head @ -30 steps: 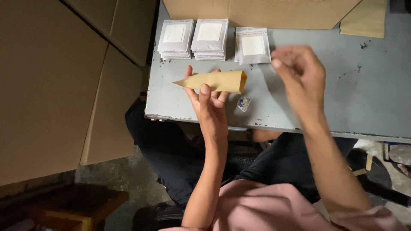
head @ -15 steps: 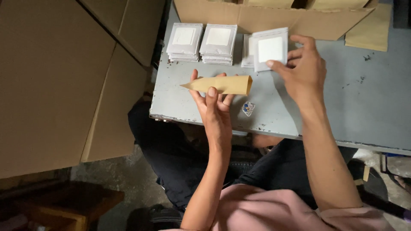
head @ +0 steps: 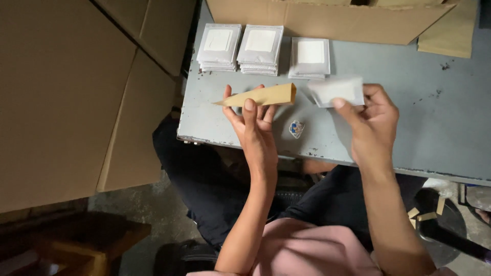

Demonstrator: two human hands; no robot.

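My left hand (head: 254, 128) holds a brown paper cone (head: 261, 96) above the near edge of a grey table (head: 409, 133), the cone's open mouth facing right and its tip pointing left. My right hand (head: 371, 120) grips a small white sachet (head: 337, 90) just right of the cone's mouth, a short gap between them. Three stacks of white sachets lie behind on the table: left stack (head: 219, 47), middle stack (head: 261, 49), right stack (head: 310, 57).
A small blue and white sticker (head: 296, 128) is on the table below the cone. A cardboard box (head: 327, 20) runs along the far side, with a brown paper piece (head: 450, 33) at the right. Big cardboard sheets (head: 66, 102) stand on the left.
My right hand lifted a white sachet off the right stack and brought it down and toward the cone's open end. The left hand kept the cone nearly still.
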